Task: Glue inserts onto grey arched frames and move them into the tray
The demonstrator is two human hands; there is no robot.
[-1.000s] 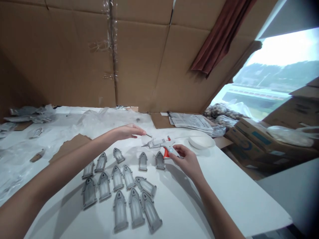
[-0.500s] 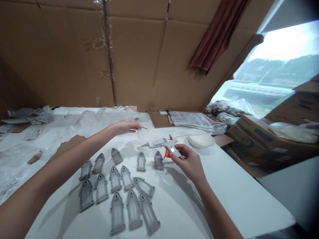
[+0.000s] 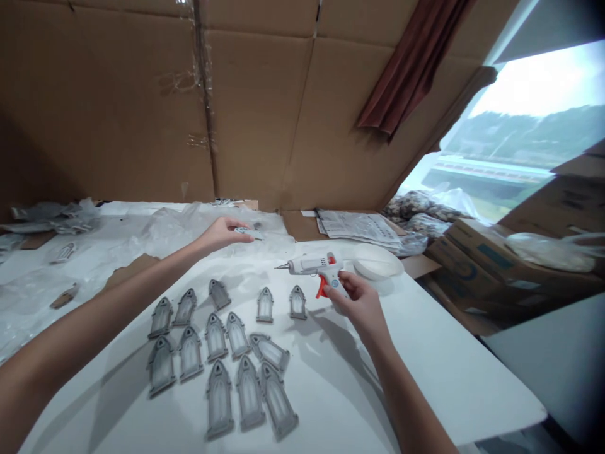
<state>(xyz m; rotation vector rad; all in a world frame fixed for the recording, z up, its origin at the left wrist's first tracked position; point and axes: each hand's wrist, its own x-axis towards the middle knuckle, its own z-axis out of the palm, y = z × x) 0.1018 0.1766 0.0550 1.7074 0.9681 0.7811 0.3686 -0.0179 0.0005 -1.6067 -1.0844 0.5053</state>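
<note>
My right hand (image 3: 360,305) grips the handle of a white glue gun (image 3: 316,267) with an orange trigger, its nozzle pointing left just above the white table (image 3: 439,366). My left hand (image 3: 222,232) reaches far across the table to the clear plastic sheeting (image 3: 174,234), fingers pinched on a small grey piece (image 3: 249,233) that I cannot name for sure. Between my arms lie several grey arched window-shaped pieces (image 3: 222,353) in loose rows.
Cardboard walls (image 3: 142,101) rise behind the table. A white bowl (image 3: 378,265) and a stack of printed papers (image 3: 359,228) sit beyond the glue gun. Cardboard boxes (image 3: 491,265) stand at the right, and more grey pieces in plastic (image 3: 57,217) lie far left.
My left hand moved from near the glue gun's nozzle back and left onto the plastic sheeting. My right hand shifted the glue gun slightly right and raised it.
</note>
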